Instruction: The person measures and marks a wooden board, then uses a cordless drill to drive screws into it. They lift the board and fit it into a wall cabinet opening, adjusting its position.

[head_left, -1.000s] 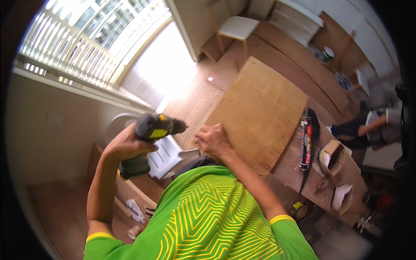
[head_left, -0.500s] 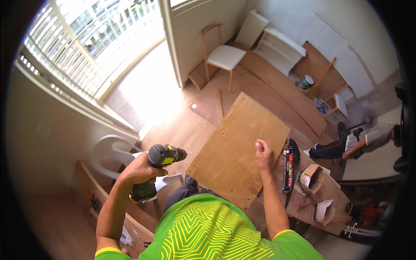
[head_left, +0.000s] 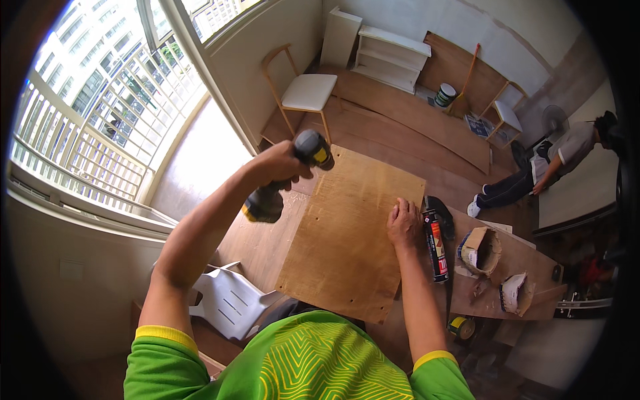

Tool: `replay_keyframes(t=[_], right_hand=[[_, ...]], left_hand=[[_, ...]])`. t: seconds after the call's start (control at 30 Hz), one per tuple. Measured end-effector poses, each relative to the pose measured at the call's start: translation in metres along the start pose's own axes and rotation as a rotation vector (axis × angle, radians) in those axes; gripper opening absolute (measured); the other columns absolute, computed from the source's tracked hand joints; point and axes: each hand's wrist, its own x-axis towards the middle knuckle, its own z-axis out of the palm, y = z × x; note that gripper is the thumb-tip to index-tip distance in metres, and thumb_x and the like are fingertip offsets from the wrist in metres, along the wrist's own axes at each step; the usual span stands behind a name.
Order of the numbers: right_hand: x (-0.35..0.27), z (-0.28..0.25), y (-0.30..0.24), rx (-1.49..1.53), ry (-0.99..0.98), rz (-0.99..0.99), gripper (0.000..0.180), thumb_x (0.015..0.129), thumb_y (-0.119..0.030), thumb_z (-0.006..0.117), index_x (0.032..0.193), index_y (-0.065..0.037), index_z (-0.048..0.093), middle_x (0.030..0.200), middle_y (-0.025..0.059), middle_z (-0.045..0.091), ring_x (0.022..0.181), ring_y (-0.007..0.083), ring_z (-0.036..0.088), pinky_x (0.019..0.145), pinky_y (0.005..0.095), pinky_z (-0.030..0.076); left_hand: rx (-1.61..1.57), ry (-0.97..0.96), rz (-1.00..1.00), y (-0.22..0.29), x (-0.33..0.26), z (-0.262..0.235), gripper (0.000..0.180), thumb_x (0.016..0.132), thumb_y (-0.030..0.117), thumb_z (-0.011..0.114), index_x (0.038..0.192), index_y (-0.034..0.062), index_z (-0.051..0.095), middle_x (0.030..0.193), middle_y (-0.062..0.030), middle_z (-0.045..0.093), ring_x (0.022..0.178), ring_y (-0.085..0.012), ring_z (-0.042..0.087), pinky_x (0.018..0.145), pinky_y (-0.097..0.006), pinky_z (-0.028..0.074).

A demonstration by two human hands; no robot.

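Observation:
My left hand point(head_left: 279, 163) grips a black and yellow cordless drill point(head_left: 312, 148) by its handle, near the far left corner of a plywood board point(head_left: 347, 233). The drill's nose points right over that corner; whether its tip touches the wood I cannot tell. Several small dark spots or holes show near the board's edges. On the board's right side lies my right hand point(head_left: 404, 225), palm down, fingers extended and holding nothing. A black and red cartridge point(head_left: 437, 248) lies just right of that hand, beside a black tool point(head_left: 441, 217).
To the right, a brown work surface point(head_left: 467, 293) carries two torn containers point(head_left: 481, 251). A white plastic chair point(head_left: 233, 303) stands at lower left. Beyond the board are a wooden chair point(head_left: 310, 91), a white shelf point(head_left: 392, 57) and a bucket point(head_left: 445, 95). A person point(head_left: 567, 150) stands at right.
My left hand has carried the drill forward and right to the board's far left corner. My right hand, raised with curled fingers before, now lies on the board. The view has shifted.

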Motion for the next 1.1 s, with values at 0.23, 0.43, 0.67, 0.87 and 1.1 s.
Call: replay_keyframes(t=[0.23, 0.43, 0.67, 0.87, 1.1], right_hand=[[0.001, 0.003, -0.004, -0.036, 0.03, 0.002, 0.027, 0.091, -0.018, 0.062, 0.117, -0.009, 0.064, 0.101, 0.0152, 0.064, 0.1, 0.0361, 0.064, 0.083, 0.0507, 0.049], [0.003, 0.003, -0.003, -0.043, 0.04, -0.005, 0.027, 0.091, -0.017, 0.062, 0.116, -0.008, 0.063, 0.099, 0.0149, 0.063, 0.097, 0.0359, 0.064, 0.081, 0.0506, 0.048], [0.002, 0.002, -0.002, -0.015, 0.023, 0.003, 0.027, 0.092, -0.018, 0.062, 0.117, -0.008, 0.063, 0.099, 0.0142, 0.063, 0.096, 0.036, 0.064, 0.081, 0.0502, 0.048], [0.004, -0.003, -0.006, -0.055, 0.024, -0.01, 0.025, 0.093, -0.018, 0.061, 0.117, -0.009, 0.063, 0.099, 0.0134, 0.064, 0.095, 0.0349, 0.065, 0.081, 0.0493, 0.049], [0.003, -0.005, -0.006, -0.056, 0.036, -0.042, 0.025, 0.095, -0.019, 0.061, 0.117, -0.01, 0.063, 0.099, 0.0131, 0.065, 0.092, 0.0344, 0.067, 0.078, 0.048, 0.051]], left_hand=[[0.172, -0.016, -0.014, 0.035, 0.066, -0.012, 0.038, 0.08, 0.011, 0.08, 0.112, -0.0062, 0.069, 0.075, -0.0093, 0.067, 0.058, -0.0171, 0.066, 0.05, -0.03, 0.056], [0.159, -0.068, -0.068, 0.039, 0.078, -0.014, 0.035, 0.081, 0.009, 0.077, 0.112, -0.0044, 0.069, 0.074, -0.0085, 0.066, 0.057, -0.017, 0.066, 0.047, -0.031, 0.056], [0.49, -0.114, 0.054, 0.058, 0.088, -0.01, 0.032, 0.074, 0.006, 0.079, 0.103, -0.003, 0.069, 0.073, -0.0097, 0.066, 0.057, -0.0191, 0.066, 0.047, -0.033, 0.056], [0.579, -0.138, -0.081, 0.088, 0.096, -0.017, 0.033, 0.074, 0.006, 0.077, 0.107, 0.0043, 0.074, 0.076, -0.0111, 0.067, 0.059, -0.0207, 0.068, 0.052, -0.034, 0.058], [0.593, -0.141, -0.096, 0.093, 0.09, -0.001, 0.04, 0.072, 0.001, 0.074, 0.112, 0.0021, 0.07, 0.076, -0.0108, 0.066, 0.056, -0.0186, 0.064, 0.047, -0.032, 0.054]])
